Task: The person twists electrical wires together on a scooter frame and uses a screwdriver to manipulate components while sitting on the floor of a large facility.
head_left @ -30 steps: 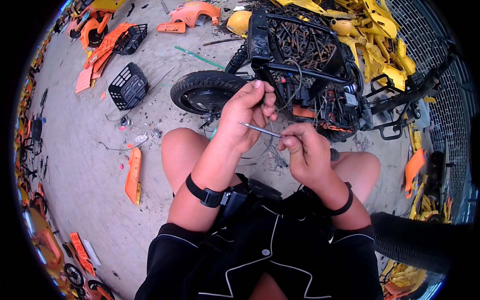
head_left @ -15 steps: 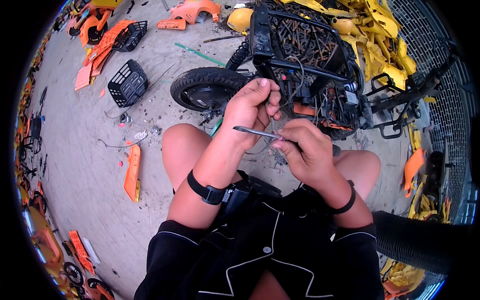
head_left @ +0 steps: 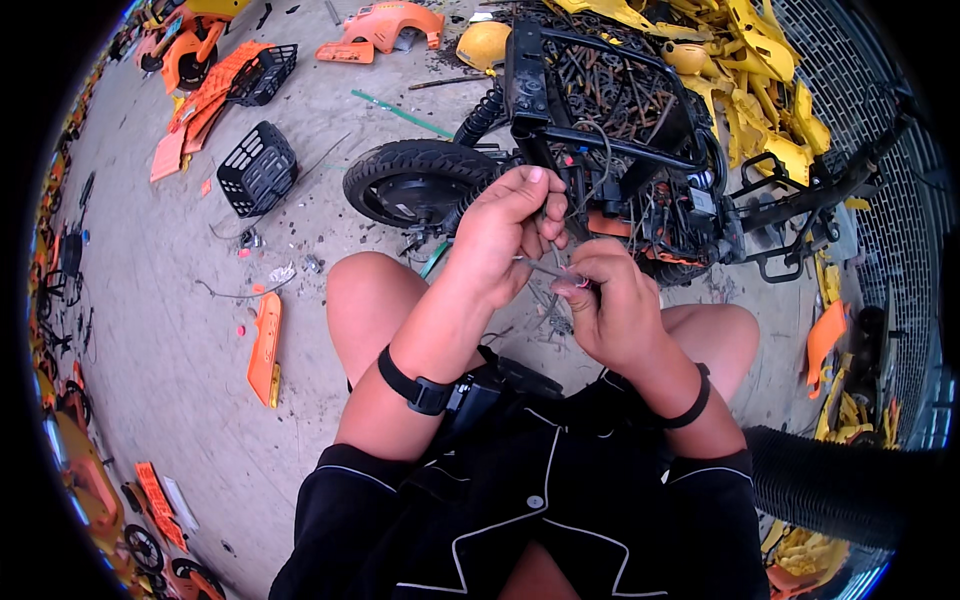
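Note:
My left hand (head_left: 505, 225) is raised in front of the stripped scooter frame, its fingers curled round a thin grey cable (head_left: 603, 178) that loops down from the frame. Close by on the right, my right hand (head_left: 612, 295) pinches a slim metal blade (head_left: 543, 267) between thumb and fingers. The blade points left, its tip near the left palm. My fingers cover its grip, so I cannot tell its exact kind. Past both hands lies the black scooter frame (head_left: 640, 150) with exposed wiring and a rear wheel (head_left: 420, 180).
Rusty bolts and rods (head_left: 610, 85) fill the space behind the frame. Yellow body panels (head_left: 750, 100) are heaped at far right. A black basket (head_left: 257, 170) and an orange panel (head_left: 265, 350) lie on the left floor. A black ribbed hose (head_left: 820, 480) is at lower right.
The blade has turned and shifted slightly right, so less of its length shows over my left wrist. My left hand has moved slightly right and down.

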Motion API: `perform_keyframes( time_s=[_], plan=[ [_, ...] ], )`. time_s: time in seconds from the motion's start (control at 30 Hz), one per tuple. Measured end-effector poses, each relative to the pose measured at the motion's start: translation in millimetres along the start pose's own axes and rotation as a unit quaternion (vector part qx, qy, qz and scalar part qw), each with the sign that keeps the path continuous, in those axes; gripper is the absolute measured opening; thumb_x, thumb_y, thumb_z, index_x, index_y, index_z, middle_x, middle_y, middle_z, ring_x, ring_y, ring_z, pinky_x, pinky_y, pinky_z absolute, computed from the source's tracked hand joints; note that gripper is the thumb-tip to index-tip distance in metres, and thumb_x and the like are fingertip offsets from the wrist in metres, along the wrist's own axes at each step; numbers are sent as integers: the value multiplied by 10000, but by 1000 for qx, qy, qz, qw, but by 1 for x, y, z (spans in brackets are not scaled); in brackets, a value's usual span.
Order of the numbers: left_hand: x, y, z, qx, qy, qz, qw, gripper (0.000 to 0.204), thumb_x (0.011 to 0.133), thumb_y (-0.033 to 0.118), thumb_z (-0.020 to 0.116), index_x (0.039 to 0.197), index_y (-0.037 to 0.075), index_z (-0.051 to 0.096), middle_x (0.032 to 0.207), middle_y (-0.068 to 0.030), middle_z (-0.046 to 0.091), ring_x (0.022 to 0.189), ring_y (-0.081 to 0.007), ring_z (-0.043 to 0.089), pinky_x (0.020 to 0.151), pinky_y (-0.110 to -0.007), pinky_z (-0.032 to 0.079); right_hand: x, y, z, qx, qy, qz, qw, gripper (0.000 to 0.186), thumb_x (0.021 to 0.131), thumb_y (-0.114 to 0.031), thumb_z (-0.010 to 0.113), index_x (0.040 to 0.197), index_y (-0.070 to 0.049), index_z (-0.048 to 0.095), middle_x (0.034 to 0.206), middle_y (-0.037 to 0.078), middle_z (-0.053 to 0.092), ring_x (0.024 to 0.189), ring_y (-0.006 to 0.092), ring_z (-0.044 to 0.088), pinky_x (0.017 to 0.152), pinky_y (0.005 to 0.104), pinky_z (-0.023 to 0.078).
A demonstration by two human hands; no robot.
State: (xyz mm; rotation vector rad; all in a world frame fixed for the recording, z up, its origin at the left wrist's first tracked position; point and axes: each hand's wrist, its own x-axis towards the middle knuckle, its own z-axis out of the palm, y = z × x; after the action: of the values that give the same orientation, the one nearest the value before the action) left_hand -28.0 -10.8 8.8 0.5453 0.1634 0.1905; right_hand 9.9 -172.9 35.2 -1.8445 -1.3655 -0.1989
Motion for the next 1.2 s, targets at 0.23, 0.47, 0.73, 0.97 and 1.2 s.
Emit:
perform_keyframes(
  time_s=[0.23, 0.47, 0.73, 0.97, 1.2],
  plan=[
    [-3, 2, -3, -14, -13, 28, 999, 227, 1044, 264, 505, 1024, 46, 564, 794, -19, 527, 675, -118, 464, 666, -298, 428, 9, -4, -1, -37, 9, -24, 999, 275, 819, -80, 756, 1072, -24, 664, 969, 120, 643, 744, 297, 659, 636, 361, 540],
    [-3, 2, -3, 7, -6, 55, 998, 225, 1039, 267, 516, 1023, 49, 570, 797, -26, 545, 688, -133, 493, 680, -311, 444, 10, -6, -6, -85, 13, -3, 996, 322, 825, -60, 743, 1138, -28, 676, 938, 115, 677, 741, 269, 647, 625, 346, 507],
    [-7, 3, 0, -23, 4, 34, 999, 226, 1039, 268, 514, 1031, 50, 573, 803, -37, 559, 700, -145, 514, 690, -324, 454, 9, -14, -4, -53, 30, 61, 996, 118, 883, -39, 678, 991, -21, 635, 854, 129, 680, 775, 302, 662, 703, 361, 519],
    [-5, 2, -1, -49, 8, 25, 998, 210, 1039, 241, 510, 1023, 42, 576, 832, -44, 564, 716, -142, 519, 690, -304, 466, 12, -10, 5, 27, 37, 77, 996, 150, 917, 34, 567, 1047, -13, 626, 926, 163, 664, 798, 339, 659, 700, 376, 519],
    [-1, -2, -9, -34, 54, -43, 997, 204, 1041, 213, 501, 1004, 27, 573, 836, -38, 564, 716, -134, 515, 650, -253, 463, 8, -2, 12, 41, -28, 61, 997, 150, 953, -108, 604, 1072, -17, 612, 900, 170, 657, 693, 322, 660, 624, 385, 520]
  ],
)
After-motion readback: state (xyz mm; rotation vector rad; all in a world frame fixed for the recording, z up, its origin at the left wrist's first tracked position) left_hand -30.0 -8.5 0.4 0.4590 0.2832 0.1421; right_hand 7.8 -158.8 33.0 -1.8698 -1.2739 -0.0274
